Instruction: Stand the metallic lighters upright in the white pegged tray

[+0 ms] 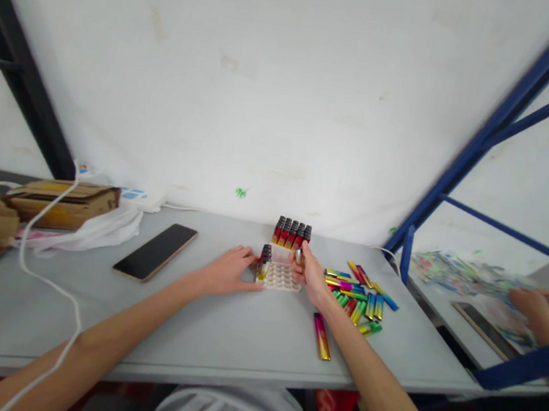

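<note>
A white tray point(283, 278) with rows of round holes lies on the grey table. Several black-topped lighters point(264, 264) stand upright in its left column. My left hand point(230, 270) holds the tray's left side, thumb at the front corner and fingers beside those lighters. Over the tray's right side, my right hand point(311, 273) is closed around a lighter point(299, 257), mostly hidden by the fingers. Behind the tray stands a block of red and gold lighters point(292, 233) with black tops. Loose, shiny coloured lighters point(357, 296) lie heaped to the right of my right hand.
One pink and gold lighter point(322, 337) lies nearer the table's front edge. A phone point(156, 251) lies left of my left hand. Cardboard boxes point(62, 199), a white plastic bag point(101, 234) and a white cable point(45, 281) occupy the left. Beyond a blue frame point(459, 168), another person's hands point(537, 308) show.
</note>
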A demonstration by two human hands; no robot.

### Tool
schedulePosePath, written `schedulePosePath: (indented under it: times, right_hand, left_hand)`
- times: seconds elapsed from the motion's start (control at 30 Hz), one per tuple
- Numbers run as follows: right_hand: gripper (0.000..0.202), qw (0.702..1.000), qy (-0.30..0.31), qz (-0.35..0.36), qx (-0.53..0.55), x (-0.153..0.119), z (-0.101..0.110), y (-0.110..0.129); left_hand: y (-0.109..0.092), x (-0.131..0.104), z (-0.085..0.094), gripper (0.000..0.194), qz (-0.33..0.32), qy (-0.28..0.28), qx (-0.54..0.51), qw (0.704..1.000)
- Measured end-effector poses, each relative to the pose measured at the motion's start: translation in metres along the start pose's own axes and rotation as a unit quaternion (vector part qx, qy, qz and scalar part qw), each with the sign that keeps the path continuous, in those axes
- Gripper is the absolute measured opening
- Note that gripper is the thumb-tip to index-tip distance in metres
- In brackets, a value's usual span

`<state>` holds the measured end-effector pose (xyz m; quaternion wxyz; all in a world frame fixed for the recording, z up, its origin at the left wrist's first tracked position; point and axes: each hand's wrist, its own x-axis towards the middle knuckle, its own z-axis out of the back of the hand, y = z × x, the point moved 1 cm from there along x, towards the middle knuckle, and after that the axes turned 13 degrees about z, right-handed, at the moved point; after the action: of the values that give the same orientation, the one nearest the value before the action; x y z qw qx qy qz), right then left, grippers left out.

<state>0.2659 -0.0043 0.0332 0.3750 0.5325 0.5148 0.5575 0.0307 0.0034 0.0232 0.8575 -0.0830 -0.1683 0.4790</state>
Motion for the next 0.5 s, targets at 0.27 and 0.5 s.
schedulePosePath:
  times: [0.27, 0.5]
  right_hand:
    - [0.045, 0.966, 0.150, 0.139, -0.159, -0.006, -0.008, 0.006]
    - [0.043, 0.907, 0.116, 0.209, -0.346, -0.014, -0.006, 0.021]
  left_hand:
    - [-0.005, -0.001, 0.005, 0.059, -0.007, 0.004, -0.001, 1.000]
    - [-0.007, -0.002, 0.006, 0.059, -0.005, 0.004, 0.015, 1.000]
